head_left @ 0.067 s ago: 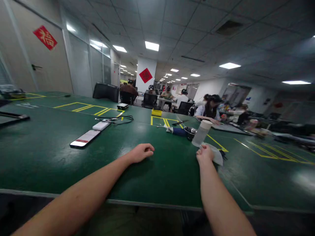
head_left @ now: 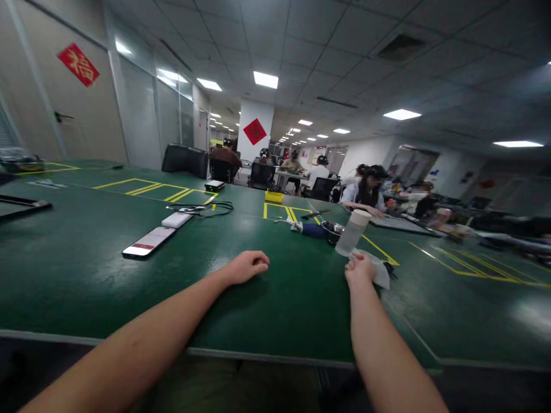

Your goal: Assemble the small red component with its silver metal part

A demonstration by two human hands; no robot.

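My two bare forearms (head_left: 142, 338) come in over the near edge of the green desk (head_left: 297, 310). The fingers of my left hand (head_left: 247, 267) are loosely curled, a slight gap between thumb and forefinger, with nothing visible in them; they sit inward from the middle of the near edge. The fingers of my right hand (head_left: 360, 269) are bent in close together, farther right at about the same depth. Under and beside them, on the side away from my left hand, lies a pale sheet (head_left: 381, 272); I cannot tell whether my fingers are pinching it or only lying against it. A small dark thing (head_left: 390, 268) pokes out past its outer side.

Just beyond my right fingers stands a translucent bottle (head_left: 349, 235) with a pale cap; I cannot tell if they touch it. Well to the left of my left fingers, a phone (head_left: 149, 242) lies with its screen lit, a white block (head_left: 177, 218) at its far end. Past the bottle, to its left, come a shiny metal bowl (head_left: 332, 232) and a dark blue bundle (head_left: 313, 230) beside it. Beyond the white block, a black cable (head_left: 210, 209) lies in loops. Nearer the far edge are a yellow tray (head_left: 274, 197) and a small dark box (head_left: 214, 186). Behind that edge stands a black chair (head_left: 185, 162).
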